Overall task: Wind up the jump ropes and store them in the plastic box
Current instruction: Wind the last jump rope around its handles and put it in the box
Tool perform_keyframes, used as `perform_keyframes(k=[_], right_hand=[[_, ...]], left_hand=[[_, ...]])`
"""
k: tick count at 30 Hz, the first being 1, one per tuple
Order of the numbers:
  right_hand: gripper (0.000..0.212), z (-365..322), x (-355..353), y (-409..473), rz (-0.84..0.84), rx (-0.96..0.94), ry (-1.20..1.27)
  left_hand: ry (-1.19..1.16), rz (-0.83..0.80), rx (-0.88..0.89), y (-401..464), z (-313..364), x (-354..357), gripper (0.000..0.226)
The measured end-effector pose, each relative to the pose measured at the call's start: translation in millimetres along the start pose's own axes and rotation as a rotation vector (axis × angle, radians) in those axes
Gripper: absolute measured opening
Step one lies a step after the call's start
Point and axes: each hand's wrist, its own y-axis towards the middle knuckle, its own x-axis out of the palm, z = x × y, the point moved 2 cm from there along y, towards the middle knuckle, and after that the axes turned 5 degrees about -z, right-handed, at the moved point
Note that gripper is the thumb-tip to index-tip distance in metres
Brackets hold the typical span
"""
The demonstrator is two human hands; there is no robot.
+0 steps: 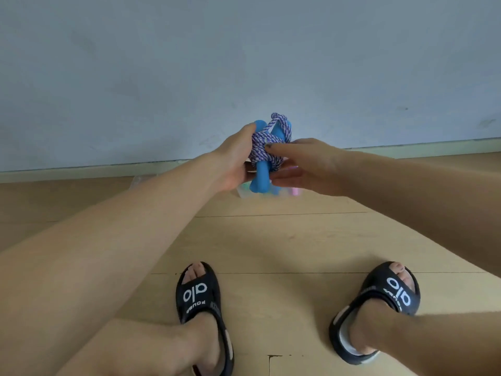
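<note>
While held up at centre frame, purple-and-white braided jump rope (267, 147) wound tight around two blue plastic handles (260, 178). Left hand (235, 161) gripping bundle; right hand (303, 165) pinching the coils. Below, clear plastic box (245, 191), mostly hidden.

Braided rope (267, 143), matt wooden floor (271, 240)

Single head view, looks forward and down along outstretched arms toward floor (271, 240) and wall (244, 50)
</note>
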Motion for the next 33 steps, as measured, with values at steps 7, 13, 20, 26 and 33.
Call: perform_keyframes(k=[7, 13, 20, 26, 33], right_hand=[[0.043, 6, -18, 137, 0.137, 0.015, -0.035], [0.037, 47, -54, 251, 0.311, 0.085, -0.17], [0.031, 107, -69, 330, 0.315, 0.18, -0.376], [0.015, 132, -55, 367, 0.293, 0.25, -0.6], [0.039, 107, -22, 355, 0.43, 0.078, -0.903]], left_hand=[[0.18, 0.118, -0.034, 114, -2, -46, 0.046], [0.374, 0.123, -0.119, 228, -49, -76, 0.043], [0.513, 0.027, -0.149, 290, -107, -109, 0.042], [0.555, 0.013, -0.069, 305, -126, -135, 0.046], [0.701, 0.625, 0.257, 258, -137, -192, 0.011]])
